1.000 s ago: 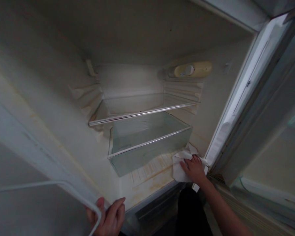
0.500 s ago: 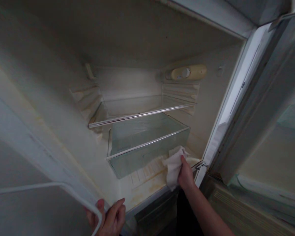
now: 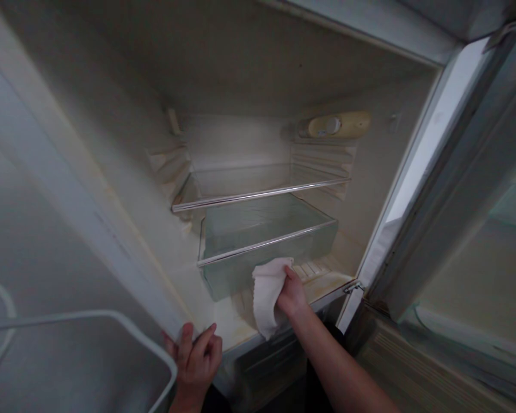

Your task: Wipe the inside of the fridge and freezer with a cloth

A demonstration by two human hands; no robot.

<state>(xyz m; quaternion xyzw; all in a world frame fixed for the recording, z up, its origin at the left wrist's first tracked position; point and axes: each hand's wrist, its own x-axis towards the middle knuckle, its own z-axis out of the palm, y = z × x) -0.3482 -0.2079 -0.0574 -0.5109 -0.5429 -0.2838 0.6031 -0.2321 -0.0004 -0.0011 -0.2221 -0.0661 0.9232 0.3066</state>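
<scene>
Fridge floor point(image 3: 227, 319) beneath, white cloth point(image 3: 264, 301) hangs left of right fingers point(image 3: 289, 276) gripping its edge; left fingers point(image 3: 203, 343) are loosely parted.

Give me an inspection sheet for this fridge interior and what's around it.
Surface: fridge floor pale, with yellowish stains.
Things: white cloth, in front of the clear drawer; glass shelf above.
Clutter: nothing seen.
Hands: right hand holds the cloth; left hand at the left front edge, grip unclear.
Cables: pale cord curving past the left hand.
Surroundings: open door at right; yellowish control housing on the inner right wall.
</scene>
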